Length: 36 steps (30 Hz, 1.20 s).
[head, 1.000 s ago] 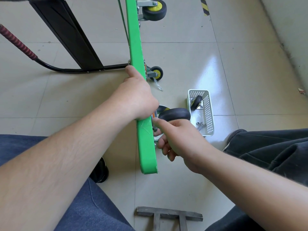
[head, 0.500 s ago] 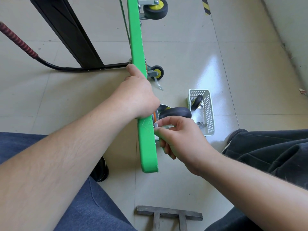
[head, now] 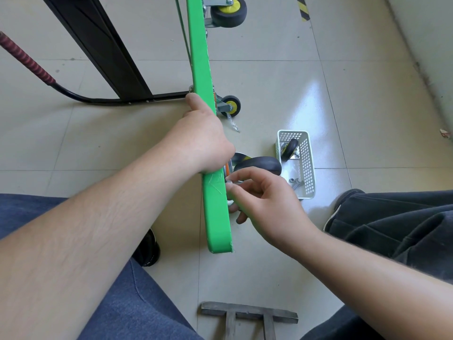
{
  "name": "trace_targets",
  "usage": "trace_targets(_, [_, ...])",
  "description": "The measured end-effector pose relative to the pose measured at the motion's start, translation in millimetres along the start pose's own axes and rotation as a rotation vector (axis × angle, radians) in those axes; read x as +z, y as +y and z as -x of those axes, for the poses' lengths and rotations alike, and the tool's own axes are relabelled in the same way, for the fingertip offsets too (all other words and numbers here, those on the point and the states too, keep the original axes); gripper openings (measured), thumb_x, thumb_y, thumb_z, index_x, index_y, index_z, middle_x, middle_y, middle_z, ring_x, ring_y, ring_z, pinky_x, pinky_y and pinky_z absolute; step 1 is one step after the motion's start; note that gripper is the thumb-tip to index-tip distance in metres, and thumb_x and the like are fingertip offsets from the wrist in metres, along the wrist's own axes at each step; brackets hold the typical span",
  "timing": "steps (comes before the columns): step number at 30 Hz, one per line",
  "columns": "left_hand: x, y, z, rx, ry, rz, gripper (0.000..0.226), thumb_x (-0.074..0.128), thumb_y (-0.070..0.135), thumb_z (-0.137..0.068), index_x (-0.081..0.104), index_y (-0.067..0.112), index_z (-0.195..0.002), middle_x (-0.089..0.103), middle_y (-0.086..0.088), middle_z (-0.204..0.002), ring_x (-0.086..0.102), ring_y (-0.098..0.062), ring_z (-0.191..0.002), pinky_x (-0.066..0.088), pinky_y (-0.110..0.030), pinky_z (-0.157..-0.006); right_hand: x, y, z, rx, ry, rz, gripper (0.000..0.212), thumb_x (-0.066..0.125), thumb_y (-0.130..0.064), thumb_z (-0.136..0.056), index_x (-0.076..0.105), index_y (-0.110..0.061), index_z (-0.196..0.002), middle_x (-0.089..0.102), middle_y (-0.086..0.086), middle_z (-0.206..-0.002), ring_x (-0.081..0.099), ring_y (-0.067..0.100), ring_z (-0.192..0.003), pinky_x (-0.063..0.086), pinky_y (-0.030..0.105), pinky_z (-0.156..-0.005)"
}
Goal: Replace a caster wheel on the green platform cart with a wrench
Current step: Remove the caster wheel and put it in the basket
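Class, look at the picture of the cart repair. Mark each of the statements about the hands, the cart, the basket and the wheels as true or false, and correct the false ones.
1. The left hand grips the edge of the green platform. True.
2. The right hand holds a wrench. False: no wrench shows; its thumb and finger pinch a small metal fastener beside the black caster wheel.
3. The white basket lies on the floor with a spare wheel and loose bolts in it. True.
4. The platform lies flat on the floor. False: it stands on edge, wheels pointing sideways.
5. The two far casters have yellow hubs. True.
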<state>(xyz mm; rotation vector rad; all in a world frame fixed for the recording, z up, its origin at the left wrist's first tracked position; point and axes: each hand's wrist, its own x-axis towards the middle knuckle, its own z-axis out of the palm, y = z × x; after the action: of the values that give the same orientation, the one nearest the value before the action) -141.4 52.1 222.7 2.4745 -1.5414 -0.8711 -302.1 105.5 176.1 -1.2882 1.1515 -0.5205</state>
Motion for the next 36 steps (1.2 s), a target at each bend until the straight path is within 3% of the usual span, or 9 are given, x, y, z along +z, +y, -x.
trace_targets(5, [0.3,-1.0,-0.4,0.000,0.006,0.002,0.097,0.057,0.020,-0.094,-0.014,-0.013,-0.152,0.065,-0.026,-0.115,0.039,-0.015,-0.055,0.019,-0.028,-0.036,0.0,4.4,-3.6,-0.115,0.067,0.166,0.005,0.073,-0.022,-0.092,0.074,-0.025,-0.096,0.075,-0.009,-0.086,0.071,0.013,-0.074,0.059,0.036,-0.066])
trace_targets(11, [0.0,0.0,0.7,-0.001,0.000,0.004,0.096,0.057,0.020,-0.094,-0.010,-0.013,-0.152,0.065,-0.026,-0.127,0.036,-0.015,-0.054,0.018,-0.028,-0.036,-2.6,4.7,-1.1,-0.170,0.047,0.193,0.017,0.071,-0.008,-0.090,0.071,-0.024,-0.094,0.069,-0.019,-0.080,0.063,0.006,-0.066,0.041,0.014,-0.061])
trace_targets(17, [-2.1,2.1,3.2,-0.006,-0.007,0.000,0.094,0.055,0.019,-0.095,-0.011,-0.015,-0.152,0.062,-0.030,-0.131,0.046,-0.014,-0.058,0.018,-0.028,-0.034,-2.1,5.3,-1.5,-0.266,0.111,0.239,0.025,0.070,0.000,-0.087,0.065,-0.025,-0.091,0.067,-0.016,-0.093,0.069,0.010,-0.083,0.052,0.020,-0.068])
trace_targets(20, [-3.1,2.3,4.1,-0.002,-0.020,-0.012,0.091,0.054,0.019,-0.097,-0.011,-0.015,-0.152,0.060,-0.032,-0.130,0.040,-0.017,-0.055,0.016,-0.024,-0.026,-7.2,5.3,-0.9,-0.256,0.132,0.208,0.023,0.070,-0.003,-0.087,0.064,-0.025,-0.092,0.066,-0.017,-0.092,0.069,0.011,-0.081,0.053,0.020,-0.068])
trace_targets(24, [-2.7,1.2,3.9,-0.004,-0.020,0.001,0.095,0.056,0.019,-0.095,-0.012,-0.014,-0.153,0.063,-0.028,-0.130,0.035,-0.016,-0.054,0.019,-0.029,-0.035,-15.5,6.5,-2.8,-0.246,0.157,0.217,0.016,0.071,-0.010,-0.089,0.066,-0.024,-0.091,0.068,-0.016,-0.085,0.068,0.009,-0.074,0.051,0.019,-0.066])
trace_targets(28, [-4.9,3.0,6.4,-0.003,-0.031,0.015,0.090,0.054,0.019,-0.097,-0.008,-0.013,-0.152,0.062,-0.031,-0.127,0.038,-0.017,-0.054,0.012,-0.022,-0.022,-31.5,-7.2,-15.5,-0.288,0.271,0.202,0.016,0.071,-0.015,-0.090,0.066,-0.029,-0.089,0.069,-0.018,-0.081,0.067,0.007,-0.070,0.047,0.015,-0.064])
trace_targets(32, [-4.6,1.4,6.8,-0.001,-0.010,0.023,0.085,0.055,0.018,-0.097,-0.003,-0.013,-0.152,0.047,-0.017,-0.083,0.039,-0.018,-0.053,0.012,-0.020,-0.020,-74.4,-5.9,-53.0,-0.210,0.443,0.196,0.005,0.065,-0.031,-0.087,0.067,-0.036,-0.089,0.072,-0.014,-0.089,0.072,0.019,-0.079,0.059,0.040,-0.073])
trace_targets(34, [-5.8,2.6,7.9,-0.007,0.011,0.028,0.089,0.055,0.017,-0.096,-0.006,-0.012,-0.154,0.039,-0.010,-0.077,0.040,-0.017,-0.055,0.012,-0.020,-0.020,-96.9,11.1,-76.1,-0.085,0.486,0.194,0.006,0.063,-0.028,-0.087,0.069,-0.030,-0.089,0.072,-0.009,-0.087,0.070,0.019,-0.073,0.061,0.045,-0.072])
trace_targets(36, [-5.8,2.5,7.9,-0.003,0.005,0.037,0.094,0.055,0.017,-0.096,-0.013,-0.010,-0.155,0.046,-0.016,-0.083,0.040,-0.017,-0.056,0.014,-0.020,-0.021,-115.9,36.4,-95.1,0.125,0.454,0.110,0.011,0.061,-0.017,-0.091,0.069,-0.022,-0.086,0.070,0.001,-0.087,0.065,0.020,-0.071,0.057,0.039,-0.067])
